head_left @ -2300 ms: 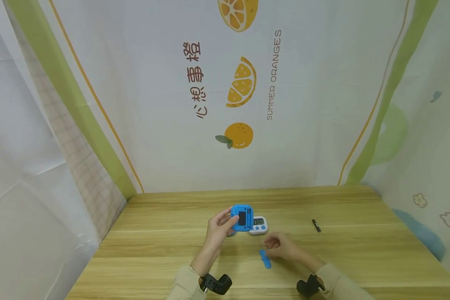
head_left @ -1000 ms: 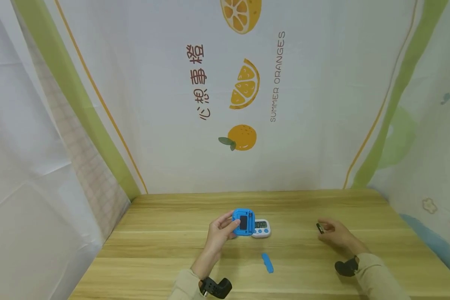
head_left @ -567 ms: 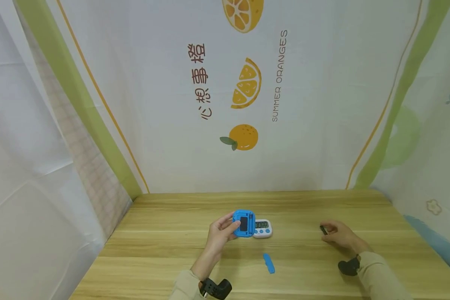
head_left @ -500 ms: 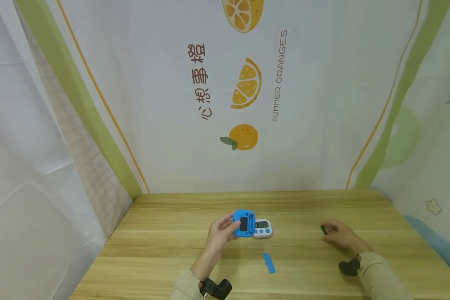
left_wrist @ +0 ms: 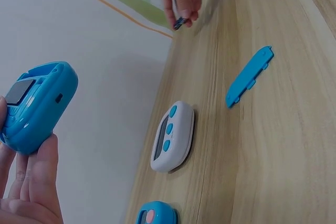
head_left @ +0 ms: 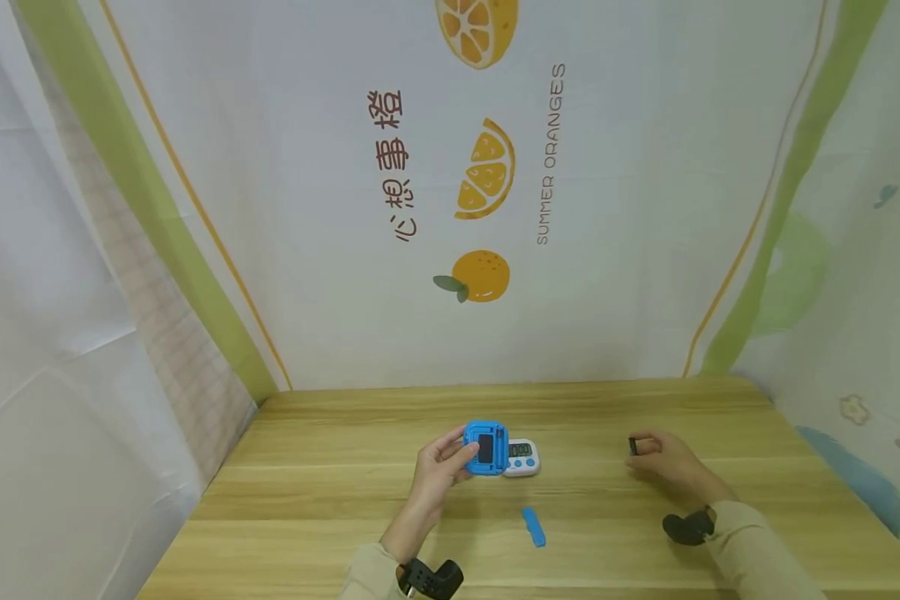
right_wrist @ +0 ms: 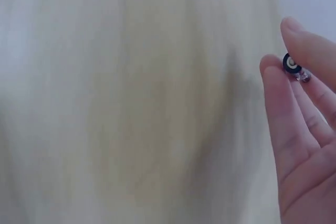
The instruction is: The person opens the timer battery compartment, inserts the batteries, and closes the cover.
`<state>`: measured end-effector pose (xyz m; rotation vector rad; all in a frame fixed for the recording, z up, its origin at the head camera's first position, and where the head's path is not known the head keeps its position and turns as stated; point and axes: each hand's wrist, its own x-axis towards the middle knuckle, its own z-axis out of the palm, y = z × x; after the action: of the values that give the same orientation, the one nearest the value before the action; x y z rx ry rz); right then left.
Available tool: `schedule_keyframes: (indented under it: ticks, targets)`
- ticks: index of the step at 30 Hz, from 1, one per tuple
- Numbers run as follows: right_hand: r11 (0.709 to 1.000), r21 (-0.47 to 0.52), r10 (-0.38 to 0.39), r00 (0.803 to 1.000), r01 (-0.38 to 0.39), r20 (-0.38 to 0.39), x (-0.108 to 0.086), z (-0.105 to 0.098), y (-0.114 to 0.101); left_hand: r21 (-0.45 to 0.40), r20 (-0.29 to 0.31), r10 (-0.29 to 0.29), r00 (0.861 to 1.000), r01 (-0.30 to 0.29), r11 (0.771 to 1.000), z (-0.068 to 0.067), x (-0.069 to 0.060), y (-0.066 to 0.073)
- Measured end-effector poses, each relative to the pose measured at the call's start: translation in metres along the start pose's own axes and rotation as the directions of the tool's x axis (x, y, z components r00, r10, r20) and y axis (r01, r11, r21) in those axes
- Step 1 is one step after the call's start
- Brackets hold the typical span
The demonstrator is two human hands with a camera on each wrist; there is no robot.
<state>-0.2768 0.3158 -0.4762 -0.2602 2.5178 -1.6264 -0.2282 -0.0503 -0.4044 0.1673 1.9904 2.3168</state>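
Observation:
My left hand [head_left: 437, 471] grips a blue digital timer [head_left: 495, 450], its back turned toward me and the battery compartment uncovered, with a dark rectangle beside the slot. In the left wrist view this timer [left_wrist: 44, 111] is seen from its edge, above the table. My right hand [head_left: 671, 460] pinches a small black battery [head_left: 633, 447] between thumb and fingers, off to the right. One end of the battery [right_wrist: 292, 63] shows in the right wrist view. A blue battery cover [head_left: 534, 527] lies on the table between the hands.
Behind the held timer, a white timer with blue buttons [head_left: 523, 459] lies on the wooden table [head_left: 330, 500]. Another blue timer with a pink button [left_wrist: 157, 213] shows at the bottom of the left wrist view. A printed curtain [head_left: 330, 317] hangs behind the table's far edge.
My right hand has gone from beside the blue cover to the battery at the right, pinched it and picked it up. The left hand still holds the blue timer in nearly the same place.

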Motion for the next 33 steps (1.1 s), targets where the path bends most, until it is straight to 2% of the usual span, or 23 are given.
schedule_keyframes:
  ticks: [2,6,9,15,21,25,28,33]
  targets:
    - [0.998,0.028,-0.052,0.998,0.051,0.027,0.007,0.003,-0.006,0.001,-0.001,-0.006,1.0,0.006,1.0,0.0,0.0,0.0]
    - [0.992,0.102,-0.076,0.996,0.07,0.055,0.019,0.011,-0.025,0.005,-0.001,-0.014,1.0,0.014,1.0,0.0,-0.001,0.001]
    - [0.988,0.119,-0.11,0.991,0.1,0.079,0.021,0.02,-0.045,0.01,-0.002,-0.016,1.0,0.016,1.0,-0.001,0.0,-0.001]
    - [0.969,0.147,-0.222,0.965,0.201,0.142,0.022,0.044,-0.08,0.005,-0.015,-0.036,0.999,0.036,0.999,-0.007,0.01,-0.019]
    - [0.956,0.201,-0.256,0.944,0.214,0.209,0.016,0.071,-0.111,-0.011,-0.027,-0.038,0.999,0.038,0.999,-0.008,0.012,-0.026]
    - [0.959,0.162,-0.262,0.941,0.23,0.213,0.012,0.086,-0.126,-0.014,-0.037,-0.029,0.999,0.029,0.999,-0.007,0.011,-0.026]
    - [0.957,0.159,-0.274,0.937,0.243,0.219,0.01,0.096,-0.133,-0.022,-0.049,-0.03,0.998,0.029,0.999,-0.006,0.011,-0.025]
    - [0.941,0.225,-0.305,0.92,0.252,0.248,0.009,0.11,-0.137,-0.039,-0.066,-0.027,0.997,0.025,0.999,-0.004,0.009,-0.023]
